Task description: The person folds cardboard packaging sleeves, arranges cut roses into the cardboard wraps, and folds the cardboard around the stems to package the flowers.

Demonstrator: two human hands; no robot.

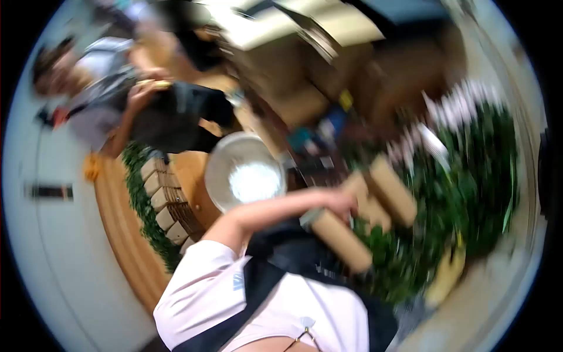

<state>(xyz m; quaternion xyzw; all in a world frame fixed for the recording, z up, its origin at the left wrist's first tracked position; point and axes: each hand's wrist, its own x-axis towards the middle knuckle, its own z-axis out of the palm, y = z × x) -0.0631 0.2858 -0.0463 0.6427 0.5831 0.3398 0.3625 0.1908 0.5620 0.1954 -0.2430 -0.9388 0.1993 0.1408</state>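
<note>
The frame is strongly blurred. My left arm reaches across my body to the right, and my left hand [343,202] is at several brown rolls or sleeves. One brown roll [343,242] lies just below the hand, and another [393,190] is to its right. My left fingers are smeared, so their grip is unclear. A yellow shape [446,278] at the lower right may be my gloved right hand; its fingers cannot be made out. Leafy green stems [469,182] with pale pink tops fill the right side.
A white bucket [214,176] stands beyond my left forearm. At the upper left, another person [167,111] holds something small and yellow. Cardboard boxes [275,70] are at the top. Brown packages [158,182] and greenery [138,199] sit at the left.
</note>
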